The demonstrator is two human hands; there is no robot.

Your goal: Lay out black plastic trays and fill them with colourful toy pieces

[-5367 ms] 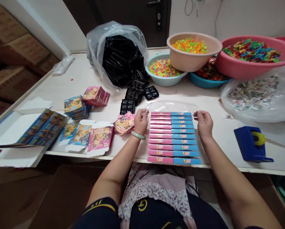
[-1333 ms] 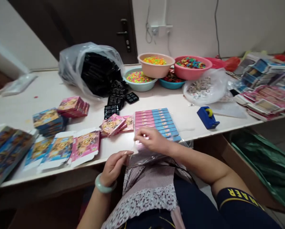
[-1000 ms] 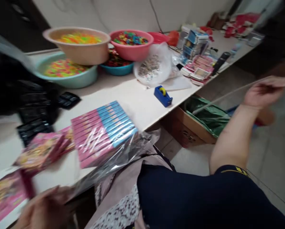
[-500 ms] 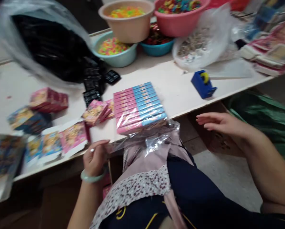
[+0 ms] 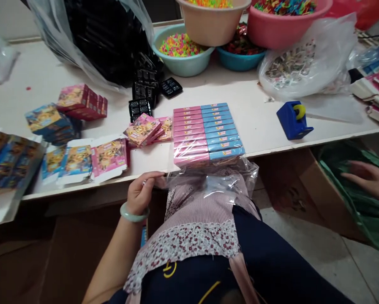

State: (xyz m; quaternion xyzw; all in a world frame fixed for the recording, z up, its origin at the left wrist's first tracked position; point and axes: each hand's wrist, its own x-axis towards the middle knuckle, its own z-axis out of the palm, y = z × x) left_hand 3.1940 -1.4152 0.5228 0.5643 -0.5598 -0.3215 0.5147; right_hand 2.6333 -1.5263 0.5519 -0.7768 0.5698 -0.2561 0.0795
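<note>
Pink and blue small boxes (image 5: 208,133) lie in two columns inside a clear plastic bag (image 5: 221,183), whose loose end hangs over the table's front edge. My left hand (image 5: 141,192) pinches the left corner of that bag's open end. Off to the right, my right hand (image 5: 371,179) is over a green plastic bag (image 5: 344,185) that lines a cardboard box, its visible fingers apart and holding nothing. Left of the packed boxes are loose pink boxes (image 5: 143,128) and a row of opened flat boxes (image 5: 78,160).
A blue tape dispenser (image 5: 292,120) sits near the front edge. Behind are stacked bowls of small coloured pieces (image 5: 183,59), a clear bag of small pieces (image 5: 290,71) and black trays (image 5: 143,90). Stacks of pink boxes (image 5: 81,101) and blue boxes (image 5: 50,122) stand at left.
My right hand has moved right and away from the table's edge, to over the green bag. My left hand still holds the clear bag's corner. The camera view has shifted.
</note>
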